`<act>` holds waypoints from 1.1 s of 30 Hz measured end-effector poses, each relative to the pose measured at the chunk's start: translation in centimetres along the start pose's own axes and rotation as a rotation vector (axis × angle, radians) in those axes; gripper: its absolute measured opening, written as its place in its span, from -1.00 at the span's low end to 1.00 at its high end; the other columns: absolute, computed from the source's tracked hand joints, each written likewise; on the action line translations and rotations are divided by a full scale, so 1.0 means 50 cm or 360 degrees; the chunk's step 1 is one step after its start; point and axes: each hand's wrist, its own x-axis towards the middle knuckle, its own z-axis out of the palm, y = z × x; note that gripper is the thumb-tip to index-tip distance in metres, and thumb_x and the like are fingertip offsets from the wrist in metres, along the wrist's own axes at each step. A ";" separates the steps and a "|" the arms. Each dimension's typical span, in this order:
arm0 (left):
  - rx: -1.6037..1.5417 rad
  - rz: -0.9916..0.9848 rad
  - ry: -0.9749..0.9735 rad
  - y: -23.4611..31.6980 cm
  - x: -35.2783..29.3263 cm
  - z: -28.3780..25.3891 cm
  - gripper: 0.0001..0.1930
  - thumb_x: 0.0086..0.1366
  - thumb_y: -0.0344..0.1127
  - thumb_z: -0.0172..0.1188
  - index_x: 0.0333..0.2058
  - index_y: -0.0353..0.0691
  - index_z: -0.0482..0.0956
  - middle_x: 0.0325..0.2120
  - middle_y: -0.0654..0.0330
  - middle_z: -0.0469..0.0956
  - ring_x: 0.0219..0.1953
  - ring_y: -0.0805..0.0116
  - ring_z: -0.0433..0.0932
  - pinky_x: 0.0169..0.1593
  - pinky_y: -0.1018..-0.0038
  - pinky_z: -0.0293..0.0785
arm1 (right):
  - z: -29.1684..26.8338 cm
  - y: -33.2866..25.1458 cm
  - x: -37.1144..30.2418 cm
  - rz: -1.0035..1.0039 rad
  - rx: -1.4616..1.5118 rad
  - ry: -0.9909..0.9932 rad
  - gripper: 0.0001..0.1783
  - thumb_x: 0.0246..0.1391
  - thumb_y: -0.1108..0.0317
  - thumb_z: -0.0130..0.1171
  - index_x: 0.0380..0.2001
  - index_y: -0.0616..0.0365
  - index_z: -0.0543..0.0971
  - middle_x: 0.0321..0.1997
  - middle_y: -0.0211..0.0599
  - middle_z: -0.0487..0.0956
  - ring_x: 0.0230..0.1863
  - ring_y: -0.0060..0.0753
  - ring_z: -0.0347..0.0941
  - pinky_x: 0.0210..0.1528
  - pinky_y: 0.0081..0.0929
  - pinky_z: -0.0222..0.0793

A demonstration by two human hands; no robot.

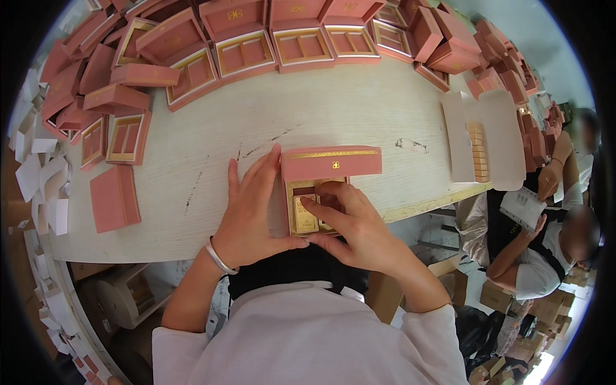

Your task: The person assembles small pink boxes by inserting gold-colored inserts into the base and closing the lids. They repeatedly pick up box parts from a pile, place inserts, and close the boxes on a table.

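Note:
A pink gift box (332,165) with gold trim stands at the table's near edge in front of me, its lid raised. Inside, a gold bar-shaped piece (306,215) fills the left part of the insert. My left hand (251,208) rests along the box's left side, fingers stretched out and the thumb reaching the front edge. My right hand (359,224) bends over the right part of the box. Its index fingertip touches the gold piece, and its thumb lies at the front edge. The curled fingers hide whatever is beneath them.
Open pink boxes with divided inserts (244,54) line the table's far side. Closed ones pile up at left, including a single pink box (115,199). A white carton (459,138) holds a row of small gold pieces. Two people (539,256) work at right.

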 end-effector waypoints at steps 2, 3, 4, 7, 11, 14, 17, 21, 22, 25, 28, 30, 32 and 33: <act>-0.0043 -0.0008 0.0043 -0.002 -0.002 0.005 0.20 -0.30 0.16 0.44 0.22 -0.23 -0.09 0.21 -0.03 0.04 0.31 0.00 -0.10 0.23 -0.12 -0.52 | 0.004 0.005 -0.001 0.0010 0.0016 0.0031 -0.56 -0.23 0.49 0.28 -0.16 0.30 0.49 -0.12 -0.16 0.36 -0.17 -0.18 0.33 -0.14 -0.29 0.30; -0.0054 0.0003 0.0058 -0.002 -0.003 0.005 0.19 -0.29 0.15 0.44 0.22 -0.22 -0.08 0.20 -0.02 0.05 0.31 0.01 -0.10 0.23 -0.12 -0.51 | 0.007 0.007 -0.001 0.0014 0.0023 0.0046 -0.56 -0.23 0.50 0.27 -0.16 0.30 0.49 -0.14 -0.16 0.37 -0.18 -0.18 0.33 -0.16 -0.30 0.30; -0.0068 0.0016 0.0072 -0.002 -0.002 0.005 0.18 -0.29 0.15 0.44 0.22 -0.22 -0.07 0.20 -0.01 0.06 0.31 0.01 -0.10 0.23 -0.12 -0.51 | 0.011 0.008 -0.002 -0.0003 -0.0030 0.0076 -0.57 -0.22 0.50 0.27 -0.17 0.30 0.50 -0.14 -0.16 0.37 -0.19 -0.18 0.33 -0.16 -0.30 0.30; -0.0053 0.0076 0.0077 -0.001 0.000 0.002 0.17 -0.30 0.16 0.44 0.22 -0.21 -0.05 0.19 0.01 0.07 0.31 0.01 -0.09 0.23 -0.12 -0.51 | 0.018 0.006 -0.002 -0.0036 -0.0147 0.0122 -0.60 -0.22 0.51 0.25 -0.19 0.31 0.50 -0.15 -0.15 0.38 -0.19 -0.17 0.34 -0.16 -0.31 0.31; -0.0018 0.0099 0.0086 -0.010 -0.006 0.007 0.17 -0.31 0.15 0.44 0.21 -0.20 -0.04 0.19 0.01 0.07 0.31 0.00 -0.09 0.24 -0.12 -0.50 | -0.008 -0.003 0.017 -0.0101 -0.0164 -0.0020 -0.63 -0.24 0.55 0.21 -0.23 0.35 0.48 -0.18 -0.12 0.40 -0.16 -0.14 0.35 -0.13 -0.33 0.34; -0.0018 0.0093 0.0074 -0.013 -0.008 0.009 0.16 -0.32 0.14 0.45 0.21 -0.19 -0.03 0.19 0.01 0.08 0.30 0.00 -0.07 0.24 -0.12 -0.49 | -0.017 -0.001 0.026 -0.0194 -0.0297 -0.0140 -0.65 -0.28 0.58 0.16 -0.28 0.36 0.47 -0.22 -0.10 0.42 -0.14 -0.12 0.36 -0.12 -0.33 0.36; -0.0047 0.0087 0.0091 -0.014 -0.007 0.010 0.16 -0.32 0.13 0.46 0.20 -0.20 -0.01 0.19 0.02 0.09 0.29 0.01 -0.04 0.25 -0.11 -0.49 | -0.010 0.012 0.025 -0.0265 -0.0321 -0.0107 -0.68 -0.32 0.59 0.13 -0.34 0.35 0.46 -0.25 -0.10 0.43 -0.14 -0.09 0.36 -0.14 -0.32 0.37; -0.0028 0.0075 0.0093 -0.015 -0.006 0.009 0.15 -0.33 0.16 0.45 0.19 -0.21 0.02 0.20 0.00 0.09 0.28 0.00 -0.01 0.25 -0.11 -0.47 | -0.018 0.016 0.033 -0.0197 -0.0276 -0.0180 -0.63 -0.26 0.50 0.27 -0.27 0.29 0.50 -0.23 -0.09 0.47 -0.16 -0.10 0.41 -0.18 -0.29 0.40; -0.0019 0.0058 0.0083 -0.016 -0.006 0.009 0.15 -0.33 0.17 0.44 0.19 -0.21 0.03 0.20 0.00 0.09 0.28 0.00 0.00 0.25 -0.11 -0.47 | -0.022 0.012 0.041 -0.0071 -0.0107 -0.0239 -0.67 -0.28 0.52 0.23 -0.32 0.29 0.48 -0.26 -0.08 0.46 -0.16 -0.08 0.39 -0.19 -0.28 0.39; -0.0041 0.0001 0.0054 -0.017 -0.005 0.007 0.15 -0.33 0.20 0.43 0.19 -0.21 0.03 0.20 -0.01 0.09 0.28 0.00 -0.01 0.25 -0.12 -0.46 | -0.029 0.002 0.063 0.0184 0.0110 -0.0358 -0.76 -0.32 0.57 0.14 -0.44 0.31 0.43 -0.34 -0.07 0.45 -0.16 -0.05 0.37 -0.20 -0.26 0.35; -0.0100 0.0022 0.0106 -0.010 -0.001 0.003 0.16 -0.33 0.21 0.42 0.20 -0.21 0.03 0.19 -0.02 0.11 0.29 -0.01 -0.02 0.25 -0.11 -0.45 | -0.014 0.007 0.064 0.0048 -0.0259 -0.0308 -0.79 -0.31 0.55 0.15 -0.47 0.32 0.44 -0.36 -0.07 0.47 -0.19 -0.08 0.39 -0.18 -0.29 0.35; -0.0119 0.0026 0.0139 -0.012 -0.001 0.006 0.16 -0.34 0.21 0.42 0.20 -0.22 0.03 0.18 -0.04 0.12 0.29 -0.01 -0.03 0.25 -0.11 -0.45 | -0.003 0.016 0.056 -0.0239 -0.0507 -0.0189 -0.81 -0.30 0.55 0.15 -0.49 0.32 0.44 -0.36 -0.07 0.48 -0.21 -0.11 0.41 -0.18 -0.31 0.35; -0.0105 0.0003 0.0132 -0.012 -0.004 0.005 0.16 -0.34 0.20 0.43 0.20 -0.23 0.03 0.17 -0.05 0.14 0.29 -0.02 -0.03 0.24 -0.11 -0.45 | 0.001 0.024 0.061 -0.0200 -0.0394 -0.0174 -0.86 -0.29 0.55 0.13 -0.53 0.30 0.43 -0.39 -0.11 0.48 -0.23 -0.12 0.42 -0.17 -0.32 0.34; -0.0078 0.0003 0.0143 -0.010 -0.005 0.006 0.16 -0.34 0.19 0.43 0.20 -0.23 0.04 0.17 -0.05 0.15 0.29 -0.02 -0.03 0.25 -0.11 -0.45 | 0.004 0.026 0.062 -0.0178 -0.0338 -0.0163 -0.88 -0.29 0.55 0.12 -0.55 0.29 0.43 -0.41 -0.12 0.48 -0.24 -0.13 0.42 -0.16 -0.32 0.34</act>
